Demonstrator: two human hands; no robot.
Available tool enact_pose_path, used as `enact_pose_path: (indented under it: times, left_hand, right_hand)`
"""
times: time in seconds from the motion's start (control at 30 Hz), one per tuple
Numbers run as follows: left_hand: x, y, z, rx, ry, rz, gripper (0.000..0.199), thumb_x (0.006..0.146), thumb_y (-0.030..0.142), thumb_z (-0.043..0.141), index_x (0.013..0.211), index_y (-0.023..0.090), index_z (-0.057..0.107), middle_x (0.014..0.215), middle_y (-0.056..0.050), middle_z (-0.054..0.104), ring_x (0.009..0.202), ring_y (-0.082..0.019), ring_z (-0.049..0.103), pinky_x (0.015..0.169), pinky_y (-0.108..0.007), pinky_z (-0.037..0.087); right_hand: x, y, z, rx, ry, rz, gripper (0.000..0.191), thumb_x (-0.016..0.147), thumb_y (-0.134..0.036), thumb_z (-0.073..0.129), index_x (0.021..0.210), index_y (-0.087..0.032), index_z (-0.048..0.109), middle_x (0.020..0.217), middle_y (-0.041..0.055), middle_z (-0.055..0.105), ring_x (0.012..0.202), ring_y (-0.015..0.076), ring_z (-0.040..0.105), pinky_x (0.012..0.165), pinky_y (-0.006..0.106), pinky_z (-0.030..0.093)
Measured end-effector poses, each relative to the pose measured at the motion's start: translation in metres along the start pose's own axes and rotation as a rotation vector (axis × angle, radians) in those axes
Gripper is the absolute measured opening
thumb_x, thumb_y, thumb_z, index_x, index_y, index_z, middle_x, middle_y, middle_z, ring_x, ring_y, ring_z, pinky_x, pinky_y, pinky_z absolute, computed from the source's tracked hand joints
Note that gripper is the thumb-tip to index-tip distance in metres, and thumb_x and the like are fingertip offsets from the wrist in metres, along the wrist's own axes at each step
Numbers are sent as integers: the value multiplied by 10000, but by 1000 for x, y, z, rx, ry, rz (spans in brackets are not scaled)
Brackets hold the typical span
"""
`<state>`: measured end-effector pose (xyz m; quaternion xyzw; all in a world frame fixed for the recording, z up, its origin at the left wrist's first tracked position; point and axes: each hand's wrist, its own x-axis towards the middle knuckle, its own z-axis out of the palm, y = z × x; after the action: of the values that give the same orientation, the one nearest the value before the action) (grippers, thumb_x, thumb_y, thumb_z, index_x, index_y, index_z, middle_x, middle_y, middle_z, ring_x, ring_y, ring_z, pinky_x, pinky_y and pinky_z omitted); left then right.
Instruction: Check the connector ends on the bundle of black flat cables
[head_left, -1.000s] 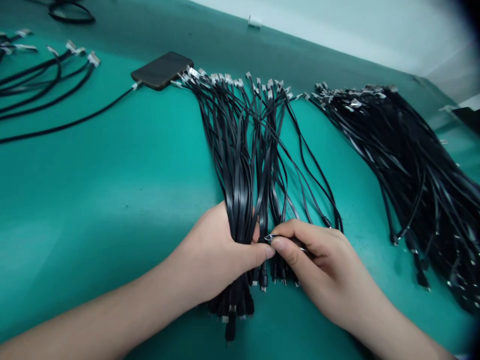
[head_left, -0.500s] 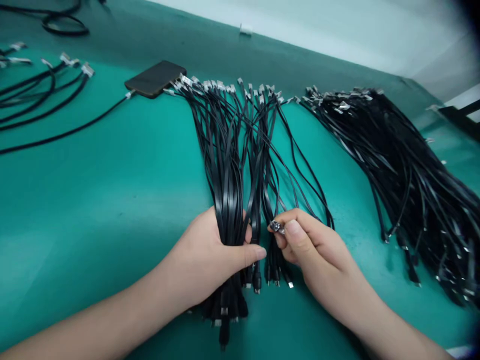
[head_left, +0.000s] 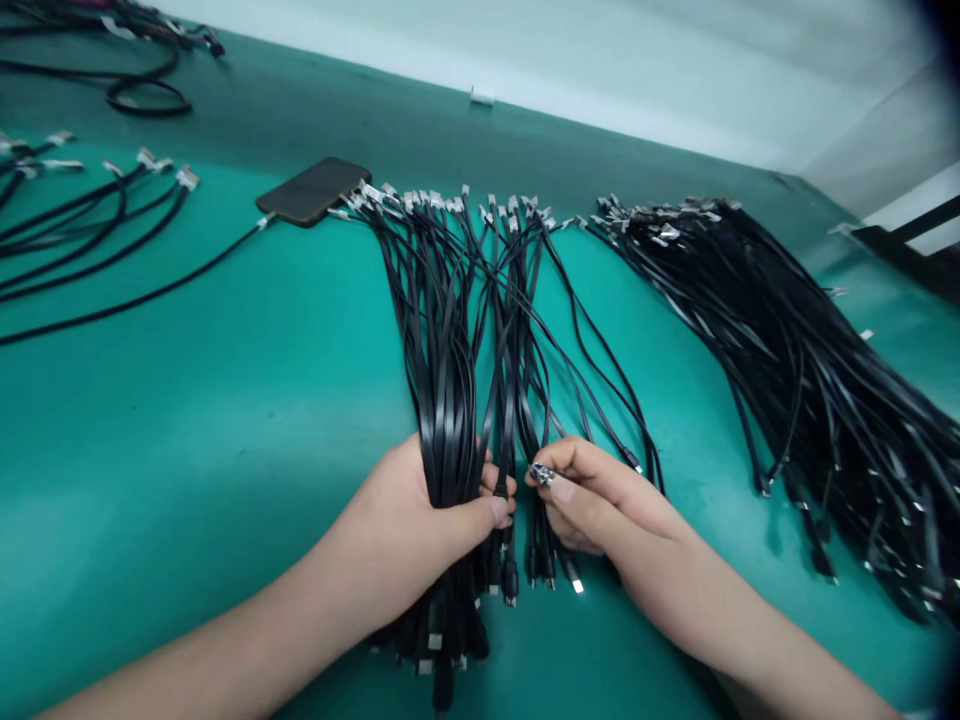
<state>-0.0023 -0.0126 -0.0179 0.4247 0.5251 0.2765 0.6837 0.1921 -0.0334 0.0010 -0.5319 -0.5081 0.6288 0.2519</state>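
My left hand (head_left: 409,535) is wrapped round a thick bundle of black flat cables (head_left: 448,400), whose connector ends hang out below the palm. Between its thumb and fingertips shows the end of one more cable (head_left: 501,488). My right hand (head_left: 611,500) pinches a small shiny metallic piece (head_left: 541,475) between thumb and forefinger; its exact kind is too blurred to tell. Just beside that hand, several loose cables (head_left: 534,400) lie with their dark connectors (head_left: 551,570) toward me. White-tagged USB-type plugs (head_left: 435,202) fan out at the far end of the cables.
A dark phone-like slab (head_left: 315,190) lies at the back left with a black cable (head_left: 150,302) plugged in. Thicker cables (head_left: 97,225) are at the left. A large heap of black cables (head_left: 780,350) covers the right of the green table (head_left: 187,470). A small white cylinder (head_left: 482,96) is by the wall.
The view has tilted slightly, so the table appears lower. My left thumb and fingertips have closed on a cable end beside the bundle. My right hand has come a little closer to it.
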Motion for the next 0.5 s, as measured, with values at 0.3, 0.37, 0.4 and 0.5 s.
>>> enact_pose_path:
  times: [0.3,0.37,0.4,0.5]
  left_hand:
    - [-1,0,3,-35,47,-56,176,716,225,736,853,218,627,810,3,720,781,-208,692,718,-340,539]
    - [-1,-2,3,-27,54,-70,177,715,235,742,847,223,626,754,19,695,730,-194,674,674,-321,535]
    - [-1,-2,3,-5,59,-80,175,714,243,747,838,225,626,732,26,684,703,-187,663,644,-309,528]
    - [-2,-2,2,76,91,-100,177,706,272,765,812,232,629,691,44,657,638,-163,627,563,-271,500]
  right_hand:
    - [-4,-7,-4,-572,97,-337,140,1066,-224,429,1069,-284,556,1034,-5,602,914,136,568,774,263,454]
    - [-4,-6,-3,-645,150,-357,125,1067,-236,430,1065,-271,551,1016,1,596,884,131,577,749,254,468]
    - [-4,-6,-3,-670,174,-353,122,1071,-255,425,1053,-264,546,981,1,594,835,128,577,708,248,471]
    - [-5,-6,-1,-718,189,-318,144,1081,-305,400,1023,-256,522,852,-13,585,621,111,517,513,233,413]
